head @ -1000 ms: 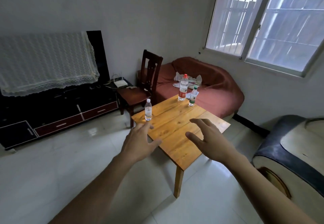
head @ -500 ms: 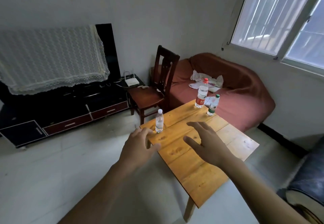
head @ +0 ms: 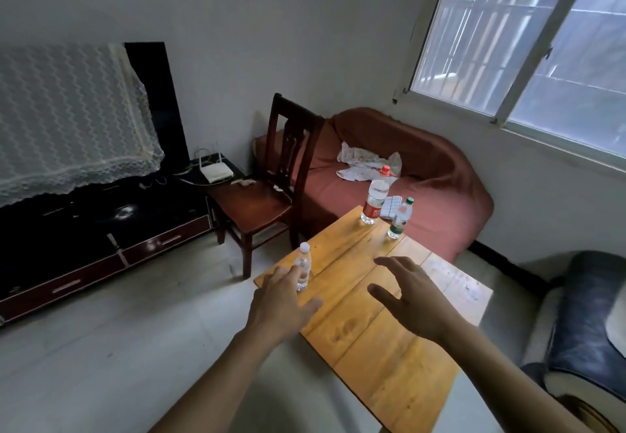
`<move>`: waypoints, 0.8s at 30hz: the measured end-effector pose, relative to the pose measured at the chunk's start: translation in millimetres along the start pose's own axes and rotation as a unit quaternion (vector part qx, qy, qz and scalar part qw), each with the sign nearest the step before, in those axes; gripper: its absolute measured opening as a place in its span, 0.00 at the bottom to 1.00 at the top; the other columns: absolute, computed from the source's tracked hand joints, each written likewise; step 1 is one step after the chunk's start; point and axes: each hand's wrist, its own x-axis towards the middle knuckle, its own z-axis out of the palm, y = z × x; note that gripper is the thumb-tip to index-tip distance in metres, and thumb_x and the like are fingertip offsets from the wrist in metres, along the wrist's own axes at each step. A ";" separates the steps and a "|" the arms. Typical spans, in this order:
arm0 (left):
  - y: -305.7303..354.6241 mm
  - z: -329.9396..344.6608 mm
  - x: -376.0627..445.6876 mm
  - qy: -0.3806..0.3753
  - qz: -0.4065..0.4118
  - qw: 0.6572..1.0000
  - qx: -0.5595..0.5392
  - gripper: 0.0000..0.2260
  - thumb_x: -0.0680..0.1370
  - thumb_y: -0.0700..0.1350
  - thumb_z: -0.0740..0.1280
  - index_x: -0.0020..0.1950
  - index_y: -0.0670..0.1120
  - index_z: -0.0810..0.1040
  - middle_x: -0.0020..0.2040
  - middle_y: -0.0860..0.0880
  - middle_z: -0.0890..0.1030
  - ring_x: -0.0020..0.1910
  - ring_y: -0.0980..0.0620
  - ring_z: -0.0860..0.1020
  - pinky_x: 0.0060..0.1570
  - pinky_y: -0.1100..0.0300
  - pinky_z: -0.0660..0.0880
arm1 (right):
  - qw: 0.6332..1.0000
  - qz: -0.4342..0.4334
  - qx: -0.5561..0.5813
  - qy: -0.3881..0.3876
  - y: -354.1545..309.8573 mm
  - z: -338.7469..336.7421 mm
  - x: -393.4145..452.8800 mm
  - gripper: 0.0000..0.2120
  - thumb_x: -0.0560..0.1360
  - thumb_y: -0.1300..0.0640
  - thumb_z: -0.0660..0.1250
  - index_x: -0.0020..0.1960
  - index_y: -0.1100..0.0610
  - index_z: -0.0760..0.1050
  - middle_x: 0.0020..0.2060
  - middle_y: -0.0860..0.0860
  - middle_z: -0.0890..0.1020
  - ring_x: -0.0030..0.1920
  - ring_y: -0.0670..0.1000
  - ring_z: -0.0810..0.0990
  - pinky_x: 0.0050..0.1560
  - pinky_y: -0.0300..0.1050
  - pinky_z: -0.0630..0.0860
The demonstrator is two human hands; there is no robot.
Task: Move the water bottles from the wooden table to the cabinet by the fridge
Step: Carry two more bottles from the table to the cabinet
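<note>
**Hands close on the nearest bottle**

Head view, the only one we have. Three bottles stand upright on the table [head: 389,341]: a small one [head: 302,268] at the near-left corner, a red-capped one [head: 375,203] and a green-capped one [head: 399,220] at the far edge. Our left hand [head: 281,304] is nearer the small bottle, which rises just beyond its fingertips, long axis vertical; whether they touch it we cannot tell. The fingers are spread and slack, holding nothing. Our right hand [head: 411,300] hovers over the tabletop, loosely cupped, also empty, well short of the far pair. Against half a second ago, we stand closer and the left fingertips now overlap the small bottle.
</note>
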 end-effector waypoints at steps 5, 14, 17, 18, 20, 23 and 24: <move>-15.7 -0.9 35.0 -0.009 0.009 1.000 -0.014 0.25 0.73 0.64 0.68 0.66 0.57 0.69 0.61 0.54 0.73 0.60 0.52 0.72 0.55 0.54 0.75 | 1.000 0.012 -0.001 -0.003 -2.4 8.0 31.8 0.28 0.78 0.38 0.60 0.75 0.46 0.63 0.74 0.49 0.66 0.68 0.52 0.71 0.64 0.49 0.76; -28.5 3.0 109.1 -0.026 -0.018 0.999 -0.019 0.21 0.71 0.64 0.68 0.61 0.58 0.72 0.59 0.57 0.73 0.56 0.56 0.73 0.53 0.56 0.76 | 0.999 0.014 0.042 -0.003 25.4 26.8 117.1 0.27 0.79 0.39 0.61 0.75 0.46 0.63 0.74 0.48 0.66 0.69 0.51 0.70 0.67 0.50 0.74; -32.5 5.3 136.5 -0.033 -0.052 0.998 -0.023 0.26 0.67 0.69 0.64 0.61 0.58 0.72 0.61 0.57 0.74 0.60 0.55 0.74 0.56 0.55 0.76 | 0.997 0.010 0.075 0.006 34.1 34.4 156.3 0.27 0.79 0.39 0.61 0.75 0.46 0.63 0.73 0.47 0.67 0.68 0.50 0.71 0.66 0.46 0.74; -33.7 7.5 146.4 -0.032 -0.059 0.998 -0.017 0.25 0.69 0.68 0.65 0.62 0.59 0.71 0.62 0.56 0.74 0.60 0.55 0.74 0.57 0.54 0.77 | 0.996 0.007 0.085 0.007 37.4 36.7 168.3 0.27 0.79 0.39 0.61 0.75 0.46 0.62 0.73 0.47 0.67 0.68 0.50 0.71 0.65 0.45 0.74; -33.0 11.6 167.7 -0.026 -0.060 0.998 0.003 0.23 0.72 0.63 0.68 0.64 0.58 0.71 0.63 0.55 0.74 0.61 0.55 0.74 0.57 0.53 0.78 | 0.996 -0.001 0.089 0.001 47.3 41.1 190.0 0.27 0.78 0.38 0.60 0.75 0.45 0.62 0.73 0.46 0.67 0.65 0.49 0.73 0.63 0.45 0.75; -30.0 17.2 197.1 -0.021 -0.068 0.997 0.009 0.23 0.73 0.62 0.69 0.65 0.57 0.71 0.64 0.54 0.74 0.62 0.54 0.74 0.58 0.52 0.77 | 0.997 -0.002 0.075 -0.019 67.3 48.7 214.1 0.28 0.78 0.36 0.59 0.74 0.45 0.63 0.71 0.47 0.68 0.62 0.49 0.75 0.61 0.47 0.77; -30.7 19.5 204.8 -0.022 -0.071 0.997 0.009 0.23 0.73 0.62 0.69 0.65 0.57 0.71 0.64 0.54 0.74 0.61 0.53 0.74 0.58 0.52 0.78 | 0.997 -0.002 0.067 -0.025 73.0 50.8 219.8 0.28 0.77 0.35 0.59 0.74 0.45 0.63 0.71 0.47 0.69 0.63 0.49 0.74 0.62 0.47 0.77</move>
